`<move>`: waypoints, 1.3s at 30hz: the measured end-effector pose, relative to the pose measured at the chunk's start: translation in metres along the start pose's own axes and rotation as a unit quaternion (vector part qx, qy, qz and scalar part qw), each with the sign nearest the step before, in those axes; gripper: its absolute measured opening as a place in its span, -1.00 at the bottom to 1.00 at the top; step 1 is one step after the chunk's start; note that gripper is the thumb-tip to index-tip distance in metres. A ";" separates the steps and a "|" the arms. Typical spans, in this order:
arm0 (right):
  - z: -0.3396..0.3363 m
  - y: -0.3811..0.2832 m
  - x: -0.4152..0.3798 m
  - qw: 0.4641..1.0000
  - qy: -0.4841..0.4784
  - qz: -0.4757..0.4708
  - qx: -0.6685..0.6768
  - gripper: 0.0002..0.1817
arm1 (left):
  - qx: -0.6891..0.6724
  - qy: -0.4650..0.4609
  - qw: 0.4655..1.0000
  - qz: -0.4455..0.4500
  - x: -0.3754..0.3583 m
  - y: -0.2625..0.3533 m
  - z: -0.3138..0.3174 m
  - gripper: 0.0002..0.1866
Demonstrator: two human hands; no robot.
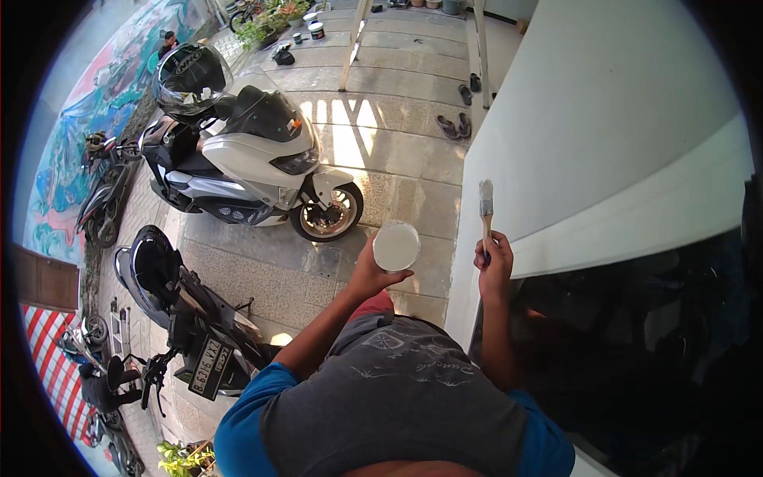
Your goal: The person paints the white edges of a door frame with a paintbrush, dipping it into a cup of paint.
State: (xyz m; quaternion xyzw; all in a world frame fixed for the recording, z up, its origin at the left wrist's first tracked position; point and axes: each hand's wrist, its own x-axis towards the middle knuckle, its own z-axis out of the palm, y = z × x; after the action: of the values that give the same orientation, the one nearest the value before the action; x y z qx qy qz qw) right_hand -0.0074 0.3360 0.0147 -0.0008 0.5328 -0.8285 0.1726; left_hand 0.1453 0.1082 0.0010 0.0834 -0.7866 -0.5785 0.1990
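My left hand [373,269] is wrapped round a round tub of white paint [396,246], held in front of my body with its open top facing up. The paint fills most of the opening that I see. In my right hand [497,258] is a paintbrush [486,208], gripped by its handle with the bristles pointing up and away from me. Pale paint coats the bristles. The brush is apart from the tub and close to the white wall [588,119] on my right.
A white scooter [262,159] with a helmet [191,75] on it stands ahead to the left. Nearer is a dark motorbike [199,318]. Ladder legs [355,48], sandals [454,126] and paint cans [316,30] are on the paving. A dark window [620,342] lies to my right.
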 end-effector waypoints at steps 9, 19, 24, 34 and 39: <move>0.089 0.013 0.149 1.000 -0.008 0.017 -0.003 -0.85 | 0.001 -0.007 1.000 -0.007 0.159 -0.048 -0.066 0.01; 0.157 0.027 0.284 0.999 0.028 0.021 0.023 -0.75 | -0.026 -0.023 0.998 -0.056 0.315 -0.098 -0.126 0.01; 0.158 0.036 0.330 0.996 0.073 0.042 0.013 -0.79 | -0.035 -0.037 0.996 -0.067 0.373 -0.114 -0.126 0.02; 0.167 0.011 0.512 0.994 0.094 0.048 0.002 -0.78 | -0.051 -0.024 0.995 -0.077 0.550 -0.154 -0.083 0.02; 0.170 -0.027 0.609 0.994 0.104 -0.026 0.008 -0.78 | -0.022 -0.043 0.998 -0.048 0.640 -0.166 -0.056 0.02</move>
State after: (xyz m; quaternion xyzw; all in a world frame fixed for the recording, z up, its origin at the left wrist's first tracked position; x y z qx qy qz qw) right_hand -0.5560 0.0212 0.0008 0.0734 0.5408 -0.8326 0.0947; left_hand -0.4289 -0.2248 -0.0031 0.0915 -0.7768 -0.6074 0.1389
